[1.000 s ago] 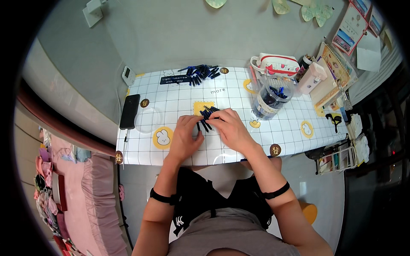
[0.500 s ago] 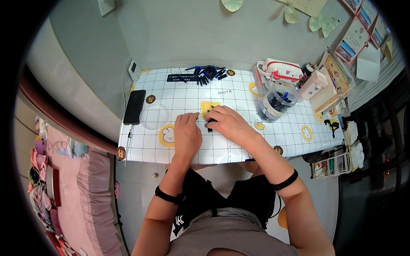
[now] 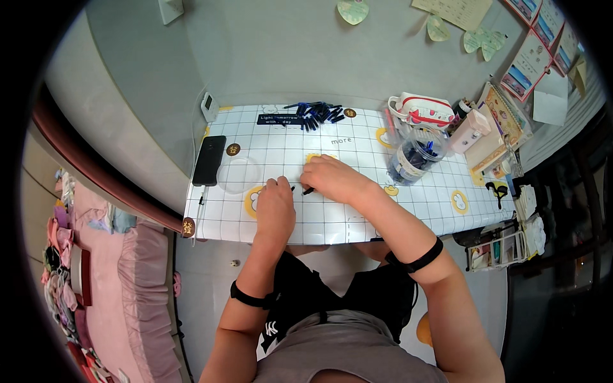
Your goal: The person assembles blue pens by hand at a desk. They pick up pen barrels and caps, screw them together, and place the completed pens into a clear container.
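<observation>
My left hand (image 3: pixel 276 207) is over the front middle of the table, its fingers curled and closed. A tiny dark tip (image 3: pixel 293 188) pokes out by its fingertips. To its right my right hand (image 3: pixel 333 179) bends down with closed fingers, and a short black stick-like piece (image 3: pixel 309 191) shows beneath them. The fingers hide most of both pieces, so their kind cannot be told. Farther back lies a heap of short dark-blue and black sticks (image 3: pixel 319 115). A clear round jar (image 3: pixel 412 163) at the right holds similar pieces.
At the left are a black phone (image 3: pixel 209 159) on a white cable and a clear round lid (image 3: pixel 239 175). Back right stand a white-and-red pouch (image 3: pixel 424 110), a pink box (image 3: pixel 470 129) and notebooks (image 3: pixel 501 121). White gridded cloth (image 3: pixel 383 220) covers the table.
My left hand has drawn slightly toward me and left. My right hand has shifted a little left, and the dark pieces under it have changed position. The whole view has moved slightly.
</observation>
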Demonstrator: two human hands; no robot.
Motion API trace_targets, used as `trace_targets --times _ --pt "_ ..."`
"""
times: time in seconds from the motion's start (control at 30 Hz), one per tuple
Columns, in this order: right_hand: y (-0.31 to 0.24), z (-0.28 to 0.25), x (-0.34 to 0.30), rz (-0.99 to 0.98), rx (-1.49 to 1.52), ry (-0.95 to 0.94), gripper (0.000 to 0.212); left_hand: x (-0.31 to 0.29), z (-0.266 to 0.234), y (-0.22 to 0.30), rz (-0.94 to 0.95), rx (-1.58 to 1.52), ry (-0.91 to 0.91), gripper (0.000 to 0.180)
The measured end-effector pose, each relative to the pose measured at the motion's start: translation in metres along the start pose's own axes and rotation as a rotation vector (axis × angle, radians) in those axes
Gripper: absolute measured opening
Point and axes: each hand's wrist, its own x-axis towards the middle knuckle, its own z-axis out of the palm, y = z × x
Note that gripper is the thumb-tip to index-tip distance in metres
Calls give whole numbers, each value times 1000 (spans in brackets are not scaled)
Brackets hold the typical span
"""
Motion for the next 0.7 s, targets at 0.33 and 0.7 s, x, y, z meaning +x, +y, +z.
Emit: trace_targets --times 0.33,0.7 --pt "-1 -5 -6 86 94 76 14 -6 -2 -6 79 -42 42 20" --pt "-31 2 -83 547 994 555 19 -5 2 45 122 -818 113 14"
